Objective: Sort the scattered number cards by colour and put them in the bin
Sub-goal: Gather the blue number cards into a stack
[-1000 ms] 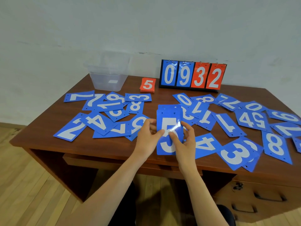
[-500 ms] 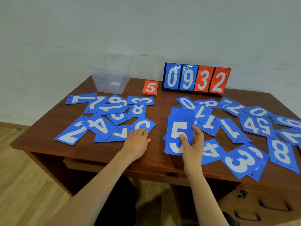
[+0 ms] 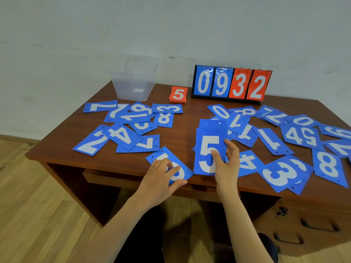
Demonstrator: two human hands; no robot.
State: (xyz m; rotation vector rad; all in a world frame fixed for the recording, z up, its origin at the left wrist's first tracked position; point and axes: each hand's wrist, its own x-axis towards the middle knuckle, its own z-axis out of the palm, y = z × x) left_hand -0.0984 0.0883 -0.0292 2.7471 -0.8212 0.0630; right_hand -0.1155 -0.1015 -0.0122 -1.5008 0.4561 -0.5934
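Item: my right hand [image 3: 227,164] grips blue stack [image 3: 209,147], six o'clock, for colour-sorting; left hand [image 3: 161,176] pinches loose blue card [image 3: 167,158], likely next on.

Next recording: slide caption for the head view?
Right hand holds a blue card stack topped by a 5; left hand pinches a loose blue card at the front edge of the desk.

blue cards [image 3: 273,141], red stack [image 3: 178,94], brown desk [image 3: 187,130]

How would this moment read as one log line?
left hand: pinches loose blue number card | right hand: holds stack of blue number cards
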